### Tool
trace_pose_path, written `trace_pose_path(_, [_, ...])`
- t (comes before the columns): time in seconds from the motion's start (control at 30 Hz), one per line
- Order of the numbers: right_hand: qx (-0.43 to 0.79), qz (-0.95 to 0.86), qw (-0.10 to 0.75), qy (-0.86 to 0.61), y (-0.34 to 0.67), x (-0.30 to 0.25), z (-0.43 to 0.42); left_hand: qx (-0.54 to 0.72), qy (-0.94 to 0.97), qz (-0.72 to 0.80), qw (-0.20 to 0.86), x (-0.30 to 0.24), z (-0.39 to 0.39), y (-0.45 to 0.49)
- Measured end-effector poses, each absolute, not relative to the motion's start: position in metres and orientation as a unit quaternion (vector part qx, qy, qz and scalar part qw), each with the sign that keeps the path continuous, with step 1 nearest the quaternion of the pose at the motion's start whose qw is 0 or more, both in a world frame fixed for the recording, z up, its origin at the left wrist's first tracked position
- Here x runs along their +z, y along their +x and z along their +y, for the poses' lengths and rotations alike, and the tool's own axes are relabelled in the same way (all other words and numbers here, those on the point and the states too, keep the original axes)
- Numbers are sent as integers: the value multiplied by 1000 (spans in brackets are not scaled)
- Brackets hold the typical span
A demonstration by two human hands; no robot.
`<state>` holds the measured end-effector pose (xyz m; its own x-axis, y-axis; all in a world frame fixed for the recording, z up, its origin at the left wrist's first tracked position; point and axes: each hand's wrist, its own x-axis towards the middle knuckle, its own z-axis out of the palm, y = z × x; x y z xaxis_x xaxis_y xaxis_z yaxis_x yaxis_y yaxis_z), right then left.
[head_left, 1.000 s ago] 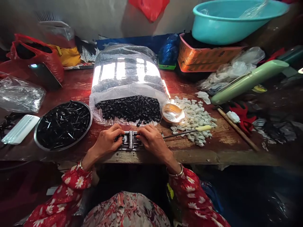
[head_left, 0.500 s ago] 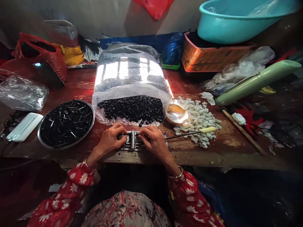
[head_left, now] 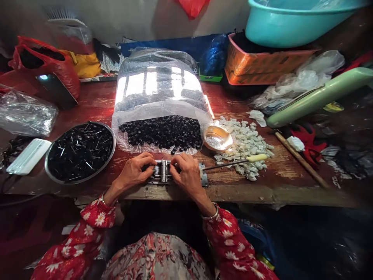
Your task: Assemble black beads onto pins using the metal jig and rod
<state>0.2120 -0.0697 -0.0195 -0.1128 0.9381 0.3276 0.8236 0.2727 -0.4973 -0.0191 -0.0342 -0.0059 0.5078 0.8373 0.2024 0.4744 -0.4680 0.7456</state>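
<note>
A small metal jig (head_left: 164,172) with a raised bar lies at the table's front edge, between my hands. At its left end, my left hand (head_left: 134,170) has thumb and fingers drawn together; what is pinched there is too small to name. My right hand (head_left: 189,174) is curled over the right part of the jig, fingertips near the bar, and its grip is hidden. Just behind the jig, small black pieces (head_left: 163,132) spill from a clear plastic bag (head_left: 160,91). A thin rod with a pale yellow handle (head_left: 257,158) reaches out from the jig's right end.
On the left stands a round metal tray (head_left: 112,155) of black pieces with pins, beside a white device (head_left: 29,156). To the right are a gold-coloured bowl (head_left: 217,139), a heap of pale pieces (head_left: 247,142), a wooden stick (head_left: 301,160) and a green tube (head_left: 320,97).
My right hand has shifted slightly left, showing more of the jig's right end. My left hand stays at the left end. The whole view has moved a little.
</note>
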Motion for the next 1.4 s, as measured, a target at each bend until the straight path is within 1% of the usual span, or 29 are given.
trace_pose_path(0.17, [111,-734,316,-591,212,-20,-70,307,808,390,317,-6,-41,-24])
trace_pose_path(0.3, [117,-736,328,-581,214,-21,-71,294,828,380,289,-5,-49,-27])
trace_pose_path(0.5, [134,-729,341,-578,216,-22,-71,263,866,380,190,-7,-56,-23])
trace_pose_path(0.77, [143,-720,344,-586,215,-17,-72,288,874,379,102,-15,-62,-21])
trace_pose_path(0.93, [152,-718,345,-585,216,-17,-72,273,874,402,29,-13,-69,-21])
trace_pose_path(1.03, [155,-716,350,-584,215,-17,-72,287,873,392,32,-9,-72,-20])
trace_pose_path(1.27, [151,-715,364,-578,216,-20,-72,321,863,383,78,-7,-76,-19])
trace_pose_path(1.4, [146,-715,363,-580,216,-21,-72,271,874,395,87,-8,-76,-17])
